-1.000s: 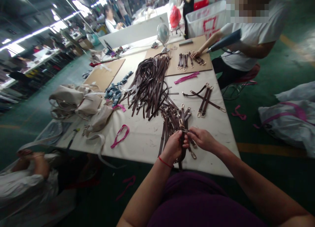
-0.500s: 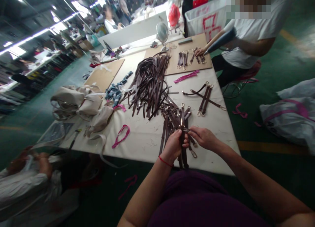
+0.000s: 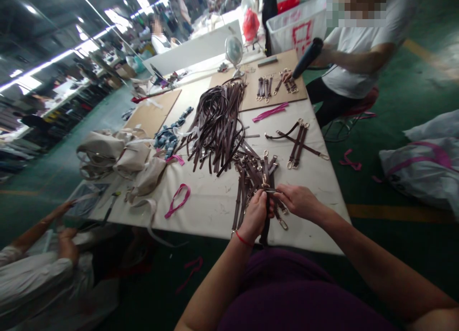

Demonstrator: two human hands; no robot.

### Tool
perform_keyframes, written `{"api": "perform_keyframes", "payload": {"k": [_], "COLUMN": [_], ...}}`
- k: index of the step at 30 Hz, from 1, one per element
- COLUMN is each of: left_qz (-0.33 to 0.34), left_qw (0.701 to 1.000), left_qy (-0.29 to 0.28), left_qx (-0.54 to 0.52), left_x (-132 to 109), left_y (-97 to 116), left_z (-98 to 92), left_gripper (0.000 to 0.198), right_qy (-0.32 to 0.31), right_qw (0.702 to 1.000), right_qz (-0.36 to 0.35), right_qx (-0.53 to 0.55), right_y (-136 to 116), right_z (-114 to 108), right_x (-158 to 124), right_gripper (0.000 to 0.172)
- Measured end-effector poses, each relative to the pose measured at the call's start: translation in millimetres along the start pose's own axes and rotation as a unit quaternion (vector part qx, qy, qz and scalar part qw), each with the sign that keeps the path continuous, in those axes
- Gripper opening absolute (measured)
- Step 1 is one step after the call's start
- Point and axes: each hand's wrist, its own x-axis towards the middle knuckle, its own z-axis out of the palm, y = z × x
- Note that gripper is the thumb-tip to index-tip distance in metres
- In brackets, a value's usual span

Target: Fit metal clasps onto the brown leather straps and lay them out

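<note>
My left hand (image 3: 255, 215), with a red string on its wrist, closes around a dark brown leather strap (image 3: 266, 221) that hangs over the table's near edge. My right hand (image 3: 299, 202) pinches at a small metal fitting (image 3: 267, 190) at the top of that strap. Just beyond both hands lies a heap of short brown straps with gold-coloured clasps (image 3: 253, 175). Long, loose dark brown leather strips (image 3: 217, 130) are piled farther up the white-covered table (image 3: 204, 202). Two assembled straps with clasps (image 3: 297, 147) lie to the right.
A co-worker (image 3: 351, 65) at the far right holds a dark hot-air tool (image 3: 307, 58) over straps on a cardboard sheet (image 3: 276, 77). Cream bags (image 3: 114, 151) and pink strips (image 3: 177, 201) lie on the left. Another person's hands (image 3: 68, 237) reach the table's left corner. Stuffed sacks (image 3: 419, 168) sit on the floor.
My left hand has slid a little down the strap. The co-worker's hot-air tool has swung up and to the right, and the lower-left person's hands have moved toward the table.
</note>
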Motion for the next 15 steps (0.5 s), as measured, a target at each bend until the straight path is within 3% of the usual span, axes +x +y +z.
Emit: {"api": "perform_keyframes", "payload": {"k": [8, 15], "left_qz": [-0.023, -0.03], "left_qw": [0.999, 0.999], "left_qy": [-0.02, -0.023], "left_qx": [-0.026, -0.023], "left_x": [-3.3, -4.5], "left_y": [2.2, 3.0], "left_z": [2.0, 4.0], "left_gripper": [0.028, 0.022], "right_qy": [0.026, 0.007], "right_qw": [0.999, 0.999], "right_qz": [-0.018, -0.03], "right_qx": [0.022, 0.029], "right_y": [1.8, 5.6], "right_z": [7.8, 6.1], "right_x": [-0.5, 0.9], "right_gripper": [0.026, 0.029]}}
